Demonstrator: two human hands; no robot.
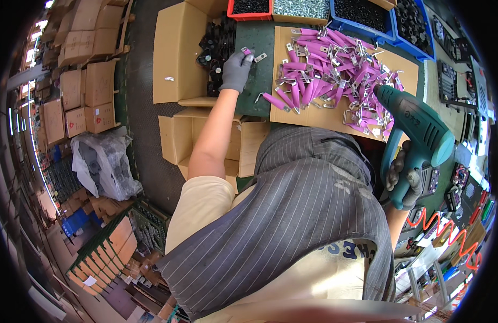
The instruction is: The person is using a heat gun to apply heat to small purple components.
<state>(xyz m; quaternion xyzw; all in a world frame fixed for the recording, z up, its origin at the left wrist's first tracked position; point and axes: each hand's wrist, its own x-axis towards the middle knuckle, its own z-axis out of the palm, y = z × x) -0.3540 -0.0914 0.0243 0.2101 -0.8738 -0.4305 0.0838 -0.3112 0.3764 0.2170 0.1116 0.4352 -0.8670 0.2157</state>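
My left hand (237, 71), in a dark grey glove, is closed on a purple-sleeved metal strip (246, 51), with a bare metal end showing past the fingertips. It is over the left edge of the green bench, beside an open cardboard box of black parts (216, 74). My right hand (404, 175), also gloved, is wrapped around the handle of a teal heat gun (421, 121). The gun's dark nozzle points toward a heap of purple-sleeved metal strips (327, 70) on a cardboard sheet (405, 63). A few strips lie at the heap's left edge.
Along the bench's far side stand a red bin (250, 16) and blue bins (362, 33) of small parts. A second open carton (176, 137) sits lower left. An orange coiled hose (442, 230) hangs at right. Stacked cartons (85, 99) are at far left.
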